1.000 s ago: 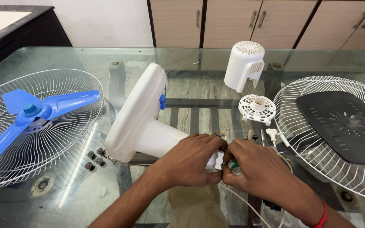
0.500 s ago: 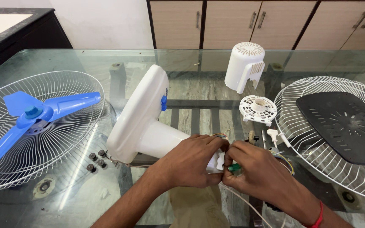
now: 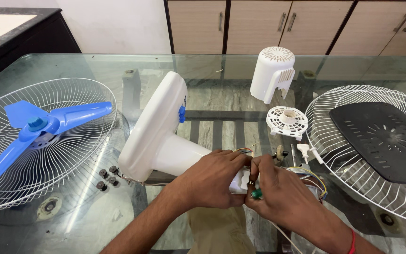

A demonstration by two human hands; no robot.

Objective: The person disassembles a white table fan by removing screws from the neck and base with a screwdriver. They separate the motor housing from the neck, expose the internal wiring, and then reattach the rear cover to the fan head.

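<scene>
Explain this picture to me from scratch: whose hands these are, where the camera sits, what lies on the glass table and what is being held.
There is no machine here: a person works with two bare hands, and the one camera sits on their head, looking down. The left hand grips the neck of a white fan stand lying on its side on the glass table. The right hand pinches a small green-handled tool against that neck, beside loose coloured wires. To the left lies a wire guard holding a blue fan blade, with four dark screws near it. To the right lie another wire guard bearing a black plate, a white motor cover and a round white plastic disc.
</scene>
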